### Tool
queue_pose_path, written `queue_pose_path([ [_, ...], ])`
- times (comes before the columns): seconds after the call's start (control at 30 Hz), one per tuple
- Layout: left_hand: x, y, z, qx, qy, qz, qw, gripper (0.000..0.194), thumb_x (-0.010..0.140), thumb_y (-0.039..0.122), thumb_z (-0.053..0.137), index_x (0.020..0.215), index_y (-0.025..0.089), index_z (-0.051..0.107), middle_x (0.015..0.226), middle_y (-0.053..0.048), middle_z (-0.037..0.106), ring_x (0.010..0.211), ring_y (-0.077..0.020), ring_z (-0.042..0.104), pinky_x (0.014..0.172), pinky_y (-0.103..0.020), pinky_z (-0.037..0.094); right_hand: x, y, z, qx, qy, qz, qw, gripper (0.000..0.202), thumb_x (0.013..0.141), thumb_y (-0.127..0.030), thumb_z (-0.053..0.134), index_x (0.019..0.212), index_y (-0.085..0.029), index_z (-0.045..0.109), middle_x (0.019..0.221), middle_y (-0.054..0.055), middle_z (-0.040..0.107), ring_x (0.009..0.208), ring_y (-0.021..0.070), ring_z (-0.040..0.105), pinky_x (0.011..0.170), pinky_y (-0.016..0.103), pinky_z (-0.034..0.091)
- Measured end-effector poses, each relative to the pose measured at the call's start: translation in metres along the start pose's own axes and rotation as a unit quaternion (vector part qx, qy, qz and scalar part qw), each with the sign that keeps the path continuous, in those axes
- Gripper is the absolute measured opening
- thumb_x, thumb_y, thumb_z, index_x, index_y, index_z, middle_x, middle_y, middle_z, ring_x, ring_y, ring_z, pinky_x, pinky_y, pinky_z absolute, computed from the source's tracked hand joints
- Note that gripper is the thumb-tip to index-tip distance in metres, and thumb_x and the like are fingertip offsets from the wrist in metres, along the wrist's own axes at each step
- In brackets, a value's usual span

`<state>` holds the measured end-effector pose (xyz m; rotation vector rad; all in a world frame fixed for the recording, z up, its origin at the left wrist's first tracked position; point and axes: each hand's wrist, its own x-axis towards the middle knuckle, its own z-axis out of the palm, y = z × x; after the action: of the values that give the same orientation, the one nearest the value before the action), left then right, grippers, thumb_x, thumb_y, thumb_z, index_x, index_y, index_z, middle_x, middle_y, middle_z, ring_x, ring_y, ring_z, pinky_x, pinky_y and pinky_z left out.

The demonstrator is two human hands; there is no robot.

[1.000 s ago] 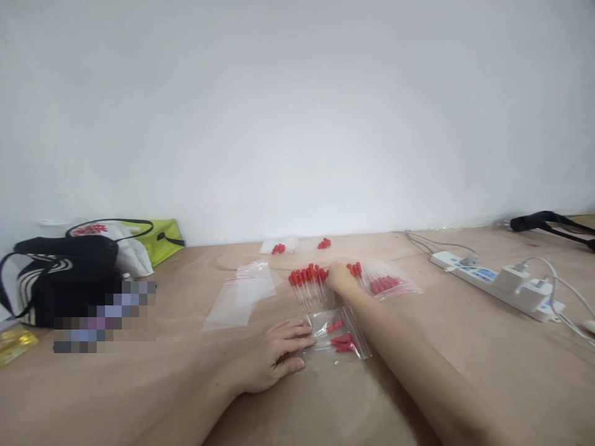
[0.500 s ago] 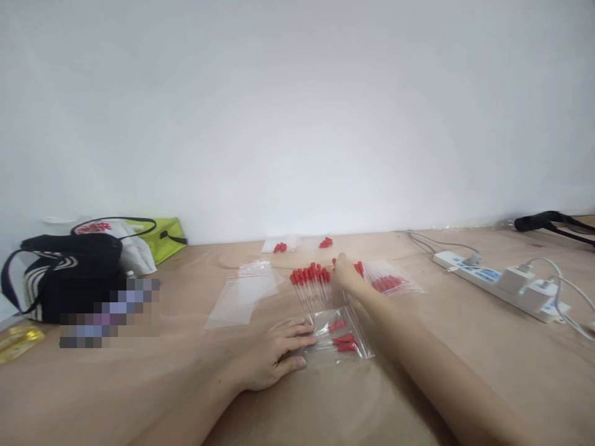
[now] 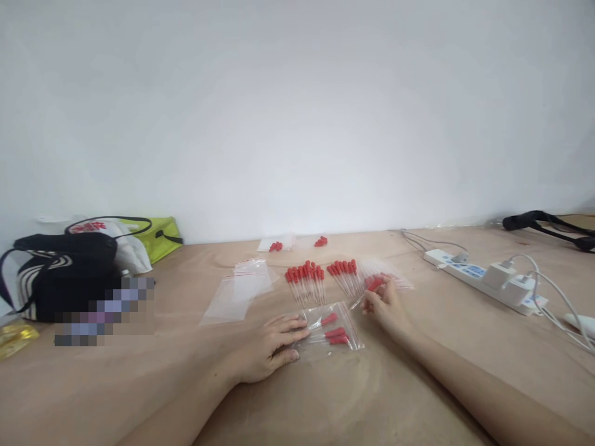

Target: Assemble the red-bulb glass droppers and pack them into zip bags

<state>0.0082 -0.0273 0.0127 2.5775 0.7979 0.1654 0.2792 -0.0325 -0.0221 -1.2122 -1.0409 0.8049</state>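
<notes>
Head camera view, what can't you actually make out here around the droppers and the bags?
- Pixelated patch, head view: it blanks out whatever lies in front of the black bag.
- Small zip bag: its open end lies under the left hand; dropper count inside is unclear.
- Right hand: it holds a red-capped dropper, too small to tell whether it is one or more.
- Power strip: cables leave the right edge.
</notes>
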Motion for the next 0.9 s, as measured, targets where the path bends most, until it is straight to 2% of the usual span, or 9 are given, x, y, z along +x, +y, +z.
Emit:
queue_pose_path([
  [0.1,0.0,0.0,0.0,0.003,0.0,0.001,1.0,0.04,0.087,0.031,0.042,0.126,0.033,0.037,0.135,0.001,0.036,0.125,-0.0218,0.026,0.102,-0.043,0.022,-0.008,-0.005,0.005,0.037,-0.035,0.041,0.998,0.04,0.064,-0.03,0.055,0.097,-0.022,0.033,0.063,-0.007,0.047,0.053,0.012,0.056,0.052,0.027,0.048],
  [0.2,-0.001,0.001,0.0,0.005,0.004,0.001,1.0,0.041,0.087,0.03,0.042,0.127,0.034,0.036,0.135,0.001,0.035,0.125,-0.0214,0.026,0.102,-0.043,0.021,-0.012,-0.008,0.003,0.012,-0.097,0.07,0.993,0.033,0.059,-0.035,0.062,0.083,-0.019,0.045,0.064,-0.004,0.051,0.055,0.0118,0.055,0.055,0.027,0.048],
  [0.4,0.0,0.004,-0.001,0.016,-0.005,-0.007,1.0,0.04,0.087,0.031,0.042,0.127,0.032,0.037,0.135,0.0,0.035,0.125,-0.0223,0.026,0.102,-0.043,0.02,-0.007,-0.004,-0.008,-0.129,-0.171,0.005,0.977,0.025,0.054,-0.033,0.068,0.07,-0.016,0.06,0.054,-0.004,0.052,0.048,0.0089,0.045,0.049,0.023,0.039],
  [0.53,0.001,0.002,0.001,0.025,-0.003,-0.004,1.0,0.041,0.087,0.031,0.042,0.127,0.032,0.036,0.136,0.0,0.035,0.125,-0.0213,0.026,0.102,-0.043,0.02,-0.009,-0.004,-0.005,-0.148,-0.225,-0.011,0.963,0.023,0.058,-0.029,0.067,0.075,-0.015,0.061,0.062,-0.002,0.058,0.052,0.0095,0.049,0.051,0.023,0.039],
  [0.7,0.0,0.002,0.0,0.016,-0.002,-0.005,1.0,0.042,0.087,0.031,0.042,0.128,0.033,0.034,0.136,0.001,0.035,0.125,-0.021,0.027,0.102,-0.043,0.021,-0.017,-0.008,0.0,-0.079,-0.29,0.012,0.954,0.029,0.068,-0.034,0.058,0.091,-0.016,0.053,0.071,0.001,0.062,0.063,0.0124,0.057,0.058,0.025,0.043],
  [0.77,-0.001,0.002,0.0,0.012,-0.001,-0.003,1.0,0.042,0.086,0.03,0.043,0.128,0.034,0.034,0.135,0.001,0.035,0.125,-0.0213,0.027,0.102,-0.043,0.021,-0.018,-0.009,-0.002,-0.06,-0.319,0.028,0.946,0.032,0.072,-0.036,0.053,0.097,-0.018,0.048,0.07,0.0,0.061,0.057,0.0112,0.056,0.054,0.024,0.043],
  [0.83,-0.001,0.001,0.001,0.011,0.001,0.001,1.0,0.04,0.086,0.029,0.043,0.126,0.035,0.037,0.135,0.001,0.035,0.125,-0.0216,0.027,0.102,-0.043,0.022,-0.014,-0.01,-0.005,-0.079,-0.311,0.022,0.947,0.03,0.073,-0.036,0.051,0.096,-0.019,0.047,0.066,-0.003,0.058,0.048,0.009,0.05,0.047,0.022,0.041],
  [0.9,-0.001,-0.001,0.002,0.009,0.002,0.005,1.0,0.037,0.087,0.029,0.042,0.123,0.036,0.041,0.136,0.002,0.034,0.125,-0.0217,0.027,0.102,-0.043,0.022,-0.005,-0.011,-0.008,-0.14,-0.253,-0.02,0.957,0.021,0.071,-0.032,0.052,0.087,-0.018,0.05,0.064,-0.003,0.057,0.047,0.0087,0.049,0.046,0.021,0.04],
])
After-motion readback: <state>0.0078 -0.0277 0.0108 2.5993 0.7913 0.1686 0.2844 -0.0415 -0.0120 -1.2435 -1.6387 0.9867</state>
